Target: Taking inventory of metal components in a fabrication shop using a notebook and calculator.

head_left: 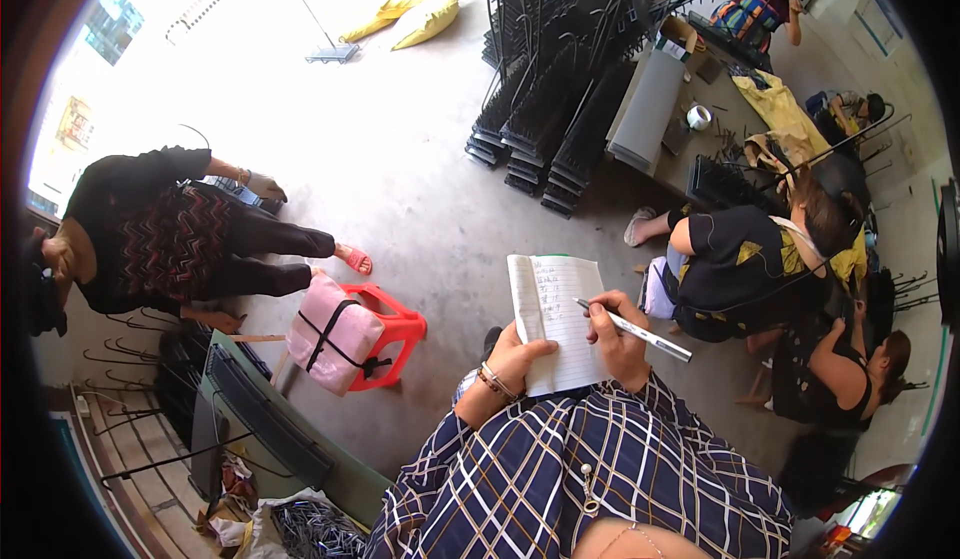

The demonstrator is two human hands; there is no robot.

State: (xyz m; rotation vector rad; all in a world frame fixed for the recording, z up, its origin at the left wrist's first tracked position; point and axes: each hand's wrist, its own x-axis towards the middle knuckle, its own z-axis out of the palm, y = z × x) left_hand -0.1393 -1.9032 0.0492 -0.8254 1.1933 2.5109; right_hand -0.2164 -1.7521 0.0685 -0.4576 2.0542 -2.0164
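Observation:
An open lined notebook [562, 334] with handwriting on its page is held up in front of my body. My left hand [510, 361] grips its lower left side, the thumb lying across the page and a bracelet on the wrist. In my right hand [622, 344] a white pen [655, 340] is pinched, its tip close to the written lines. The pen's back end points to the lower right. The notebook's far cover is mostly hidden behind its pages.
At left a person [180, 224] stands by a red stool [405, 329] with a pink cushion [335, 334]. Stacked black racks [550, 109] stand ahead, beside a worktable [650, 109]. Several people sit at right, one in a patterned black top [740, 264]. A green-edged table [290, 439] lies lower left.

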